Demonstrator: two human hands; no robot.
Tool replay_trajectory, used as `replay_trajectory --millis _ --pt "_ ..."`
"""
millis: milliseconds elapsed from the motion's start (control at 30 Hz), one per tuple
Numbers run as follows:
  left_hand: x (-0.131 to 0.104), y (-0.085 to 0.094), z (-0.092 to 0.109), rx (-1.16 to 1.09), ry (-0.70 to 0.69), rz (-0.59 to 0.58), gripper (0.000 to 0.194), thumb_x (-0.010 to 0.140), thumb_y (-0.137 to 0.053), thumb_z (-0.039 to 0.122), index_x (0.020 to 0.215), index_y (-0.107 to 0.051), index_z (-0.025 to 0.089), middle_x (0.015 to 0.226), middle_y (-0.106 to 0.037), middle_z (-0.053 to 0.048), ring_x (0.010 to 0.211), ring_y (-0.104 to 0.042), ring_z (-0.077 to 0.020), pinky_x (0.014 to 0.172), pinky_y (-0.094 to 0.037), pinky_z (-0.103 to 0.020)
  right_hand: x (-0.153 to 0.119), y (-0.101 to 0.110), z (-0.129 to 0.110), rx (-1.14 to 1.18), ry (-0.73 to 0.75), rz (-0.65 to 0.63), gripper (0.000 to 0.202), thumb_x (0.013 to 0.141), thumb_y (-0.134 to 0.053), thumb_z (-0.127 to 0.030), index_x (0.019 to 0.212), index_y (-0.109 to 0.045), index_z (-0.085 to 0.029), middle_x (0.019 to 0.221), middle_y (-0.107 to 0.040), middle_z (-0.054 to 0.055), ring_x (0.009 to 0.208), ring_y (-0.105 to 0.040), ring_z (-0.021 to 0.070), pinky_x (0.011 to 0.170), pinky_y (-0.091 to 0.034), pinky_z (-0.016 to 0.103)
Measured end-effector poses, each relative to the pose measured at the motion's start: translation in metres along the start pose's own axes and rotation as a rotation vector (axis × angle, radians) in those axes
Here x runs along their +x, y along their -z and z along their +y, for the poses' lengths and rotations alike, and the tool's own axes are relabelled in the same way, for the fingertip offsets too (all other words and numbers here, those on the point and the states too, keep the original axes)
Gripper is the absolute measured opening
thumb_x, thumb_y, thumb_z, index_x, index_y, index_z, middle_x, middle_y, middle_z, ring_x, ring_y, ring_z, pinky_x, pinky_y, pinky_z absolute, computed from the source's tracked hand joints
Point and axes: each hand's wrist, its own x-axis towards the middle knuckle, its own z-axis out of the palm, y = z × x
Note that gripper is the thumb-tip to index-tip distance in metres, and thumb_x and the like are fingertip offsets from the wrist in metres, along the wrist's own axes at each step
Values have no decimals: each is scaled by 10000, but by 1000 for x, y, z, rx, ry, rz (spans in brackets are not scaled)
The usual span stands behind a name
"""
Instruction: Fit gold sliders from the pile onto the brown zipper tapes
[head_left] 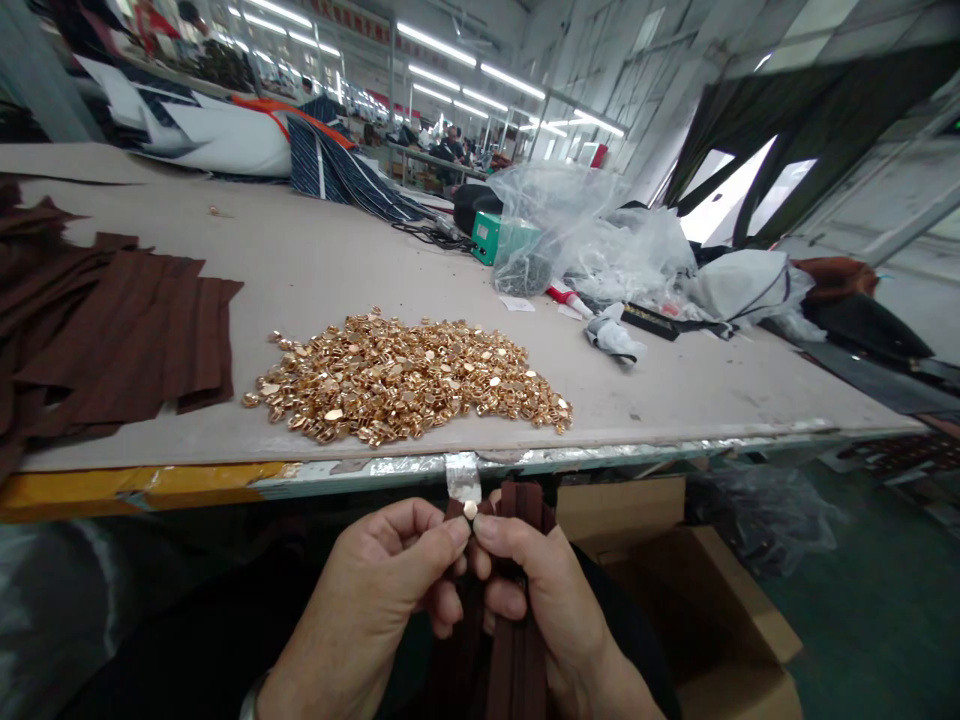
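Note:
My left hand (390, 575) and my right hand (551, 590) meet just below the table's front edge, thumbs nearly touching. Both are closed in a pinch on a brown zipper tape (517, 640), which hangs down between them. A single gold zipper slider (470, 509) shows between the thumb tips, against a silvery metal tab (463, 476) fixed to the edge. More folded brown tape sticks up behind my right fingers. Beyond my hands lies a wide heap of gold zipper sliders (412, 380). How far the tape runs into the slider is hidden by my fingers.
Brown zipper strips (142, 330) lie stacked on the table (300, 240) at left. Clear plastic bags (592, 230), a green box (486, 236) and a red-and-white bottle (568, 298) stand further back. An open cardboard box (630, 515) sits below at right.

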Motion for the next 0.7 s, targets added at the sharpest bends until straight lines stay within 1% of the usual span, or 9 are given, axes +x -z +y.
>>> replay_trajectory --millis 133,233,300,367,500,600,667,700 --pt "2 -1 2 68 -50 22 251 738 -692 318 577 -594 152 534 -619 31 406 -503 -64 416 -397 -169 0 0 2 -19 43 8 296 715 -698 -341 550 -560 -137 433 -429 -72 314 -278 17 310 -269 142" --pt "2 0 4 164 -88 56 258 727 -702 347 587 -594 159 537 -626 35 407 -500 -64 415 -387 -166 0 3 1 -80 114 -20 307 759 -686 -378 604 -563 -143 439 -429 -77 319 -298 20 322 -256 145" --pt "0 2 4 233 -89 75 288 735 -686 395 595 -578 168 509 -600 46 404 -478 -64 406 -364 -162 0 7 -2 -163 150 -54 295 772 -690 -381 650 -558 -147 473 -454 -73 333 -311 20 330 -232 149" --pt "-3 3 2 309 -95 68 313 764 -641 449 621 -574 179 481 -558 60 398 -452 -64 393 -330 -160 1 11 -7 -272 180 -61 289 788 -682 -393 697 -558 -148 503 -466 -70 357 -316 23 342 -221 155" --pt "-11 3 -5 425 -137 42 352 831 -527 490 642 -554 194 456 -491 73 372 -425 -67 408 -329 -182 3 11 -18 -502 305 6 304 805 -659 -414 699 -558 -148 512 -443 -72 435 -341 46 401 -274 167" --pt "-14 -3 -12 349 -129 68 350 834 -508 501 646 -508 206 447 -491 67 351 -415 -76 375 -296 -188 2 7 -20 -620 322 36 305 786 -671 -408 666 -546 -156 533 -461 -64 480 -380 66 442 -324 176" --pt "-9 -8 -20 235 -128 73 365 796 -536 543 641 -474 218 434 -457 75 329 -373 -73 345 -237 -193 3 7 -18 -666 308 70 319 791 -642 -443 664 -541 -168 556 -491 -49 500 -429 89 458 -366 188" --pt "-4 -9 -24 167 -168 100 399 754 -578 566 610 -455 214 452 -443 74 369 -367 -70 371 -250 -189 4 7 -17 -709 340 111 321 798 -619 -467 686 -560 -172 580 -522 -34 521 -468 109 470 -391 198"
